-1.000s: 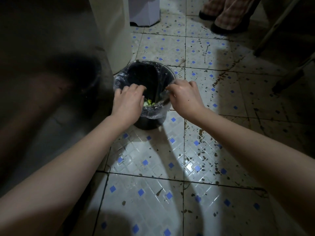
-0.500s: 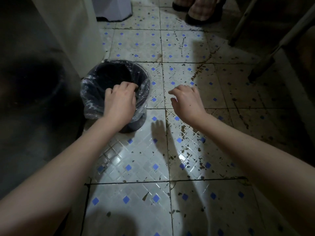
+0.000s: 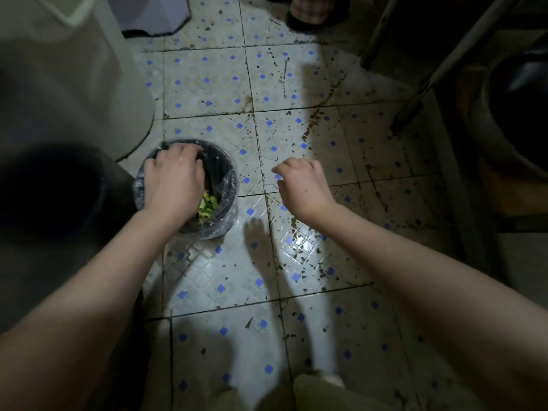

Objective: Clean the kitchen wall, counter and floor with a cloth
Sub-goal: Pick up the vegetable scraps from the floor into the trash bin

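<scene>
A small black waste bin (image 3: 222, 185) lined with a clear plastic bag stands on the dirty tiled floor (image 3: 267, 277). Green and yellow food scraps (image 3: 209, 207) lie inside it. My left hand (image 3: 173, 180) reaches over the bin's mouth, its fingers curled round the far left rim and the bag. My right hand (image 3: 302, 186) hovers over the floor to the right of the bin, fingers loosely curled, holding nothing. No cloth is in view.
A pale rounded appliance (image 3: 74, 84) stands left of the bin, with a dark object (image 3: 59, 185) below it. A person's slippered foot (image 3: 314, 10) is at the top. Metal legs (image 3: 421, 93) and a dark pot (image 3: 519, 114) stand at the right. Brown stains cover the tiles.
My right hand let go of the bin's rim and drew away to the right. My left hand kept hold and the bin shifted left toward the appliance.
</scene>
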The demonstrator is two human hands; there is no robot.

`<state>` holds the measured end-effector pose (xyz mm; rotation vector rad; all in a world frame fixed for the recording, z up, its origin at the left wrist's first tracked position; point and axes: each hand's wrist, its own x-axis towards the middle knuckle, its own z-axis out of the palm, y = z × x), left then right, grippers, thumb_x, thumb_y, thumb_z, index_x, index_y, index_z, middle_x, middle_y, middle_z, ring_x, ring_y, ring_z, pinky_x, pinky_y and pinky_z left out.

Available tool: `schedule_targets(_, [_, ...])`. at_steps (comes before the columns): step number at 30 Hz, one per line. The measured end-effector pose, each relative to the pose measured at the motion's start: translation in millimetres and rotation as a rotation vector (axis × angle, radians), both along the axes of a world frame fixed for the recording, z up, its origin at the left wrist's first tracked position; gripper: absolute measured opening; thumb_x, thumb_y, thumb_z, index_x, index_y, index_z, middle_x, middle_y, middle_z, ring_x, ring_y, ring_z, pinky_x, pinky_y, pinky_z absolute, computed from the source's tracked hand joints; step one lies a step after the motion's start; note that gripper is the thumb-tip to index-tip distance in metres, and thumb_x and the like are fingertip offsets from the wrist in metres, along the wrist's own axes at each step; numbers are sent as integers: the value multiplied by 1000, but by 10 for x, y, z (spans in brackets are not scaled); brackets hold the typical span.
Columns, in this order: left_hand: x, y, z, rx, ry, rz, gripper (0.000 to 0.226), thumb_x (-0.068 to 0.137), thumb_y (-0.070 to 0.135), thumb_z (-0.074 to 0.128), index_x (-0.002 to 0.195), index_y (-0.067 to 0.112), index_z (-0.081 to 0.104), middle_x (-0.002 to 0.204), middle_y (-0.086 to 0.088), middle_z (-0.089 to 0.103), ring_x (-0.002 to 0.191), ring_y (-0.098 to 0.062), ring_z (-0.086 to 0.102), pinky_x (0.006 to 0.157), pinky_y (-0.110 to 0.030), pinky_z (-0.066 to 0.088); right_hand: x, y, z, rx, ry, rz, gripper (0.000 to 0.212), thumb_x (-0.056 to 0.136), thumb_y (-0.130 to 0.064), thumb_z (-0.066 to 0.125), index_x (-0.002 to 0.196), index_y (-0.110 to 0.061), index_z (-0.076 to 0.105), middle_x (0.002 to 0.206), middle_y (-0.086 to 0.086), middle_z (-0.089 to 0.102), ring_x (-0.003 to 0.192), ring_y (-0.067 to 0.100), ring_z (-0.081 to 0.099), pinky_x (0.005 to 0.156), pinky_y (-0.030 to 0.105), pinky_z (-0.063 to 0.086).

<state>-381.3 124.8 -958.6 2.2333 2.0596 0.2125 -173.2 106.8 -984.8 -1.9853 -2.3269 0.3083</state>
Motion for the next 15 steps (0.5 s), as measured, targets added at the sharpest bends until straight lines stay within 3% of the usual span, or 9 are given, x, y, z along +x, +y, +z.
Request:
schedule_targets(5, [80, -73, 830, -62, -24, -4, 32, 97, 20, 42, 125, 10, 53, 125, -18, 55, 112, -37, 50, 92, -45, 35, -44, -109, 767, -33, -91, 123, 33, 85, -1, 50, 114, -15, 58, 110, 4, 58, 104, 24, 50, 97, 39, 30])
schedule_targets(15, [199, -418, 2920, -122, -33, -48, 35, 97, 22, 41, 129, 13, 49, 125, -15, 56, 113, -35, 50, 93, -43, 34, -6, -347, 2930, -88, 5, 20, 34, 87, -2, 47, 117, -13, 58, 115, 6, 59, 111, 25, 49, 98, 39, 29])
